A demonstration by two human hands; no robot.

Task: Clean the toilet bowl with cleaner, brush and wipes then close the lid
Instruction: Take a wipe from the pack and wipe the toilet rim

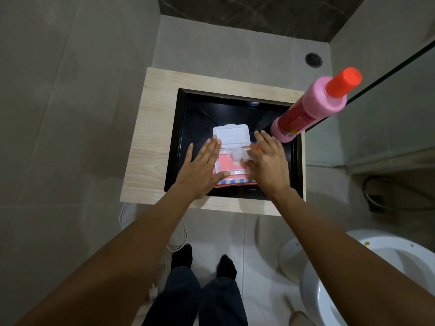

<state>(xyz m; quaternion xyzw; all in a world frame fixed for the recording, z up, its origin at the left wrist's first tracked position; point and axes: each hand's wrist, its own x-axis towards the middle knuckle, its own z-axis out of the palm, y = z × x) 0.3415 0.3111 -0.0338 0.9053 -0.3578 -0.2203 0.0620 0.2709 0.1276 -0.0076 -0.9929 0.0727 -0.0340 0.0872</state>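
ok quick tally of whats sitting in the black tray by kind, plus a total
Pink cleaner bottle with orange cap: 1
Pink wet-wipe pack with open white flip lid: 1
Total in the black plastic tray: 2
The left hand lies flat on the pack; the right hand pinches a white wipe at its opening.

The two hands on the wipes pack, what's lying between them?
In the head view, between the left hand and right hand lies the wipes pack with its flap open and a white wipe sticking up.
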